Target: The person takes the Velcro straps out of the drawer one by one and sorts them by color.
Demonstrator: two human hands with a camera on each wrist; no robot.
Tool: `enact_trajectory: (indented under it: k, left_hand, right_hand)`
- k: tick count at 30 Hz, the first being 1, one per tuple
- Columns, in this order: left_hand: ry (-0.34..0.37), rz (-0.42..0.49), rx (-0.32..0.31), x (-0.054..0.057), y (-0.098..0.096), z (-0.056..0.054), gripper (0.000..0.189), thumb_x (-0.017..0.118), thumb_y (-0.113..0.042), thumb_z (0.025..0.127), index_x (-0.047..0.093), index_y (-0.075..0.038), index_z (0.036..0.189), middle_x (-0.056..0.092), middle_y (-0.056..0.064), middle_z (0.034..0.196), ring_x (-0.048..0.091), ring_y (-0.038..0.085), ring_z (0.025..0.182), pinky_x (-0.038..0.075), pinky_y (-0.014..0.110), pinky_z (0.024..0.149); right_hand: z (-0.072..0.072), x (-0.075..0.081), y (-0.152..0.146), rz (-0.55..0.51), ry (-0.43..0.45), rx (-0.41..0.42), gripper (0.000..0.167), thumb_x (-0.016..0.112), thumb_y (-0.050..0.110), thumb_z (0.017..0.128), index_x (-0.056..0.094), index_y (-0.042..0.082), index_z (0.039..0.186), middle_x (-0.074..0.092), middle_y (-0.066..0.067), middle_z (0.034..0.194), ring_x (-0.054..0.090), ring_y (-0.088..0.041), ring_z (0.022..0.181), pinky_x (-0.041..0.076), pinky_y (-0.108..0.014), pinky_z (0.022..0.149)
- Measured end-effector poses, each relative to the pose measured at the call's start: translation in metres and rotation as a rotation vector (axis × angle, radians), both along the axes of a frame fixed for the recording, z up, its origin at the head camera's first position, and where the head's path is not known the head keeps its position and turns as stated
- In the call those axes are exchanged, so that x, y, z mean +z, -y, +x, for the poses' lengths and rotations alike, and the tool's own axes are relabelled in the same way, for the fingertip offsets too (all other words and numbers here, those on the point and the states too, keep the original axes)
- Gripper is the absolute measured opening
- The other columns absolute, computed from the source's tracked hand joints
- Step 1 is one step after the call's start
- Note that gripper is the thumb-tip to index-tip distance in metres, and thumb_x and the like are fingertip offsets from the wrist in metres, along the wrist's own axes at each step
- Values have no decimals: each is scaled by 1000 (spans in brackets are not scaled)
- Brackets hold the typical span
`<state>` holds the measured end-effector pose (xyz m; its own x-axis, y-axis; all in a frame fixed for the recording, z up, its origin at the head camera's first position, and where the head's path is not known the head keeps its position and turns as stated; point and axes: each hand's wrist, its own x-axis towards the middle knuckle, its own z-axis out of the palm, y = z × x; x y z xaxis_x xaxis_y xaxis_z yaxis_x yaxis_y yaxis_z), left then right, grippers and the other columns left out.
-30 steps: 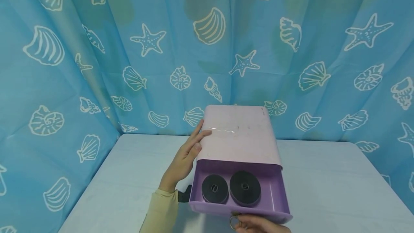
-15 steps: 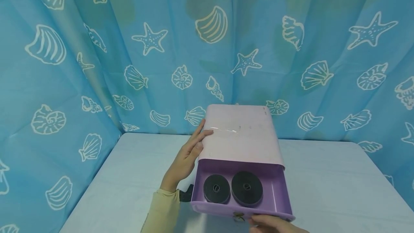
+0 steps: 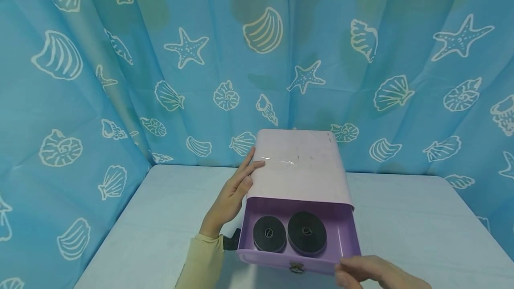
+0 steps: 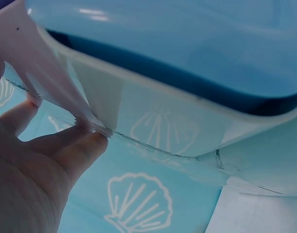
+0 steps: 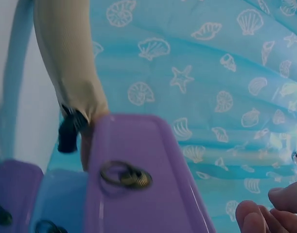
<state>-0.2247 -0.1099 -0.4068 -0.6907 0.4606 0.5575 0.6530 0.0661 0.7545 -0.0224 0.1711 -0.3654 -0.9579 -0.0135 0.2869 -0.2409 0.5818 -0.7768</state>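
A pale pink drawer cabinet (image 3: 299, 166) stands on the table, its purple top drawer (image 3: 337, 235) pulled out. Inside the drawer lie two black rolls of tape-like strip, a smaller one (image 3: 269, 234) on the left and a larger one (image 3: 307, 233) beside it. My left hand (image 3: 226, 197) rests against the cabinet's left side, fingertips reaching its top edge. Off the drawer's front right corner, my right hand (image 3: 373, 271) holds nothing, its fingers loosely bent. A brass ring pull (image 5: 126, 175) hangs on the drawer front, apart from the right hand's fingers (image 5: 253, 216).
Below the top drawer, the right wrist view shows a blue drawer (image 5: 63, 199) and another purple drawer (image 5: 14, 194), each with a ring pull. A blue shell-print curtain (image 3: 225, 57) encloses the white table (image 3: 409, 226) at the back and sides.
My right hand has let go of the ring pull and moved right, away from the drawer front. The left hand, the drawer and both rolls stay put; the head view shifted slightly.
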Motion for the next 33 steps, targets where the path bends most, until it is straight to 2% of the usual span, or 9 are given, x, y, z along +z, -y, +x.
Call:
enact_trajectory:
  k: [1,2,3,5,10,18,23,30,33]
  left_hand:
    - [2,0,-2,0,0,0,42,35,-22,112,45,-15,152,9,2,169,7,18,154,20,45,121]
    - [3,1,-3,0,0,0,42,35,-22,112,45,-15,152,9,2,169,7,18,154,19,47,121]
    - [4,3,-7,-1,0,0,42,35,-21,112,45,-15,152,9,2,169,7,18,154,19,47,121]
    - [0,4,-8,-1,0,0,42,35,-18,111,44,-14,152,8,4,169,7,19,154,19,50,120]
    - [-9,6,-5,-2,-1,-1,42,34,-13,111,44,-13,152,9,7,169,7,20,154,19,51,120]
    - [-1,8,-6,-3,0,-1,42,35,-17,111,44,-12,152,9,3,169,6,20,155,18,48,121]
    - [-12,5,-1,-2,0,-1,42,35,-15,111,44,-11,152,9,2,169,7,21,154,18,51,120]
    - [-10,10,-7,-2,0,-2,42,34,-14,111,44,-12,152,9,3,169,6,20,155,19,48,121]
    - [-10,10,-11,-2,0,-2,42,34,-18,111,44,-12,152,8,6,169,6,20,155,19,46,121]
  right_hand:
    - [5,0,6,62,-106,-157,24,87,15,80,76,22,101,71,15,89,66,-2,71,55,-16,64]
    - [3,6,9,42,-176,-182,26,87,10,78,77,21,98,72,14,87,66,-3,70,54,-15,66]
    - [0,8,9,25,-268,-166,30,87,0,75,77,18,97,73,11,86,66,-4,71,53,-13,67]
    - [-8,14,9,-42,-347,-122,35,85,-11,72,77,12,97,75,3,87,67,-6,71,53,-11,71]
    - [-26,25,3,-98,-380,-14,38,82,-18,70,74,5,99,75,-2,91,69,-8,77,54,-14,75]
    - [-48,33,-5,-26,-245,86,41,86,4,77,73,19,113,74,7,104,70,-9,87,53,-14,80]
    - [-63,34,-11,27,-166,245,46,87,18,79,71,24,122,72,7,116,69,-9,102,52,-17,88]
    - [-80,35,-17,32,132,447,46,78,32,88,66,21,131,68,-2,128,70,-11,103,58,-30,84]
    - [-86,34,-16,46,129,527,47,77,31,90,64,19,133,68,-5,128,70,-14,105,58,-33,84]
